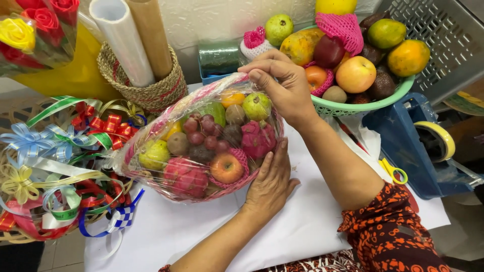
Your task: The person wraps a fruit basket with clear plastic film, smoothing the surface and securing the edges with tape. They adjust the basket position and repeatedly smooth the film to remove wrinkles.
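1. Head view: the wrapped fruit basket sits mid-desk. The right hand pinches the clear film at the basket's far top; the left hand, fingers flat and together, presses its near-right side.
2. My advice: hold the film taut, gathered evenly above the basket, with the left hand steadying it.
3. Counted: 1 wrapped basket, 1 green fruit bowl right of it, 2 rolls in a woven holder to its far left, and 1 tape dispenser.

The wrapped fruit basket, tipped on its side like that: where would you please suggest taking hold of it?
Probably by the rim, from both sides. The fruit basket lies tilted with its film-covered fruit facing the camera, so pressing the front would squash fruit. The left hand already cups the lower edge; the right hand grips the top.
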